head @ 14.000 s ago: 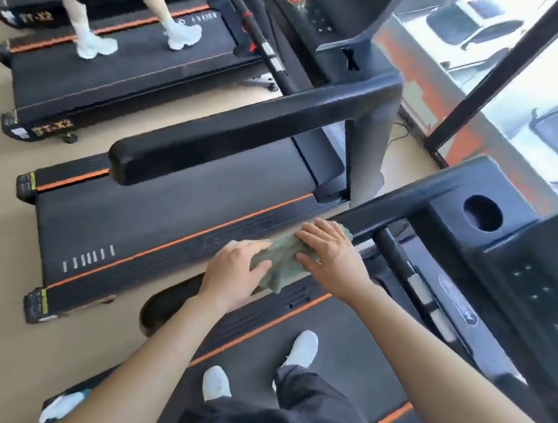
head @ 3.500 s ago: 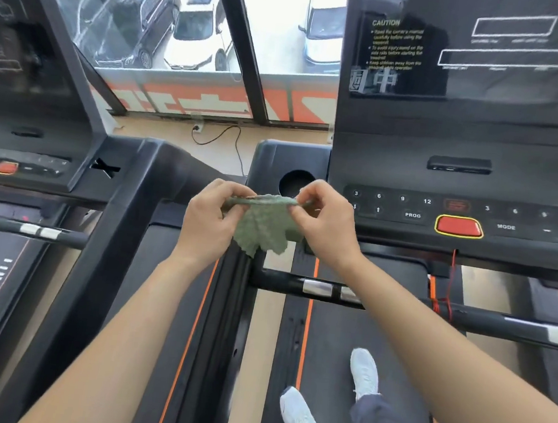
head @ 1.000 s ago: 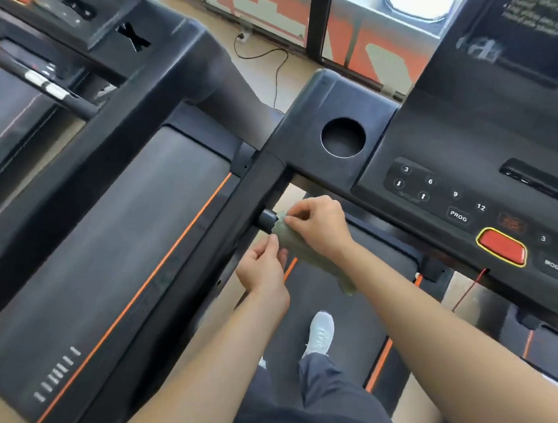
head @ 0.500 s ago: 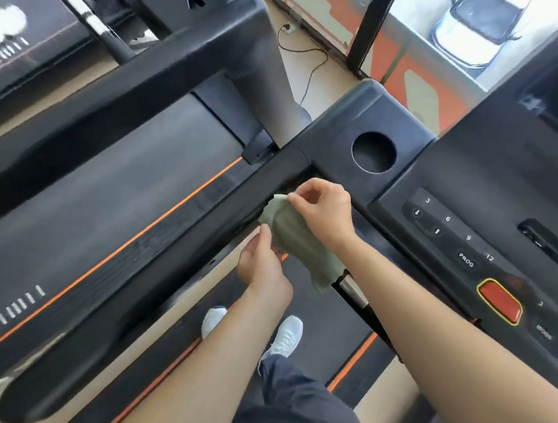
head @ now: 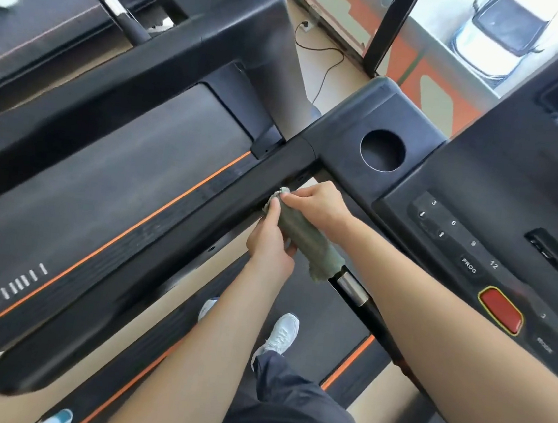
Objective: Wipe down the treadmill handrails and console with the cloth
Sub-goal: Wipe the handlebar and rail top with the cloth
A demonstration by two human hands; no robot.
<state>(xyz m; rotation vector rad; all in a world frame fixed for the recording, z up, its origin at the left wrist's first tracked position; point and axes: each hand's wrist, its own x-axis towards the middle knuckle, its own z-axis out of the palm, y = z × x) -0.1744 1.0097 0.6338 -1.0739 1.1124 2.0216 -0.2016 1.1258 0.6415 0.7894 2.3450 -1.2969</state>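
From the head camera, looking down, the green cloth (head: pixel 305 240) lay draped over the left end of the black crossbar (head: pixel 352 289) below the console (head: pixel 500 186), right where that bar met the left handrail (head: pixel 162 261). The left hand (head: pixel 271 241) gripped the cloth from the near side, thumb up along its edge and fingers curled under it. The right hand (head: pixel 317 208) came in from the console side and pinched the cloth's upper end between thumb and fingertips, close against the handrail. The cloth seemed to go all the way around the bar, though its underside was hidden. Just past the cloth's lower hem a silver metal band on the crossbar showed bare. On the console, a round cup holder (head: pixel 382 150) sat near the hands, and a red button (head: pixel 501 310) with a yellow rim lay further right beside the numbered keys. Below the forearms, dark trousers and a white shoe (head: pixel 280 332) stood on the belt. To the left, a neighbouring treadmill (head: pixel 102 175) with an orange stripe ran alongside the handrail. A white car (head: pixel 499 38) was parked outside the window.
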